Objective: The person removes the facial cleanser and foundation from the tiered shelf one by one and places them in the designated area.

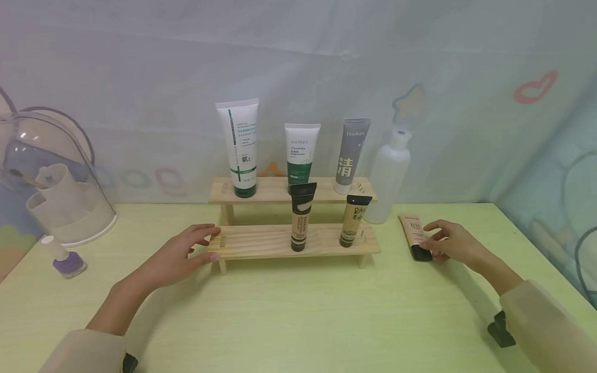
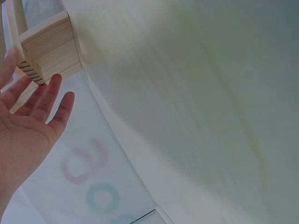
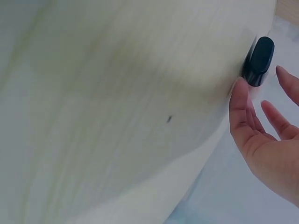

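My left hand (image 1: 175,256) holds the left end of the wooden two-tier stand (image 1: 256,243), thumb at the front corner and index finger at the back corner. In the left wrist view, the other fingers (image 2: 60,112) spread loosely below the board's end (image 2: 51,42). At the right, a beige BB cream tube (image 1: 412,232) with a black cap (image 3: 261,56) lies on the table. My right hand (image 1: 451,241) is beside it, fingers relaxed and apart, with the thumb overlapping the tube near its cap. In the right wrist view, fingertips come right up to the cap.
Three tubes, including a grey one (image 1: 352,157), stand on the upper tier; two black-capped tubes (image 1: 301,219) stand below. A white bottle (image 1: 387,178) is behind the stand's right end. Purple nail polish (image 1: 69,263) and a clear-domed holder (image 1: 72,211) stand left.
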Tool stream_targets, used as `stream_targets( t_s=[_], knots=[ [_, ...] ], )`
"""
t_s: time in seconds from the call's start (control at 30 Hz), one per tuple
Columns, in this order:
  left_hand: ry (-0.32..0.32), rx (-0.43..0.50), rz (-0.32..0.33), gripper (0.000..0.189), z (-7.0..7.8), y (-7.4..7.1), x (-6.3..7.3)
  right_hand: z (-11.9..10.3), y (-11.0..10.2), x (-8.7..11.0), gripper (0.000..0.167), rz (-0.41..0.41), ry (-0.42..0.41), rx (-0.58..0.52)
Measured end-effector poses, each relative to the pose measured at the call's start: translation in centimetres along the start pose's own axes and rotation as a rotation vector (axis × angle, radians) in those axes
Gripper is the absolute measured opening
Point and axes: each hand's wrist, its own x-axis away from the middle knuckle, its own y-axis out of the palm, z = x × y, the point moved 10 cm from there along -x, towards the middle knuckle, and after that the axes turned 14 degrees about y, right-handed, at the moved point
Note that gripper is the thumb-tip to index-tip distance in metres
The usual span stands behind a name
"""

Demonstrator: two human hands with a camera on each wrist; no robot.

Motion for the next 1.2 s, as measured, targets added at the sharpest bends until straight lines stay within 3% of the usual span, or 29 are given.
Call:
stream_targets(
  t_s=[0.3,0.53,0.8,1.2],
  knots=[
    [-0.002,-0.014,0.002,0.055,0.0,0.0,0.0,-1.1,-0.3,1.5,0.055,0.020,-0.065,0.075],
    [-0.002,-0.017,0.003,0.055,0.0,0.0,0.0,-3.3,0.0,3.7,0.051,0.022,-0.148,0.106],
    [0.004,-0.018,0.003,0.054,-0.1,0.0,-0.1,-6.6,2.3,5.9,0.039,-0.038,-0.254,0.093],
    [0.017,-0.011,0.005,0.054,0.3,-0.1,-0.2,-10.9,6.8,8.5,0.035,-0.132,-0.398,0.113]
  ],
)
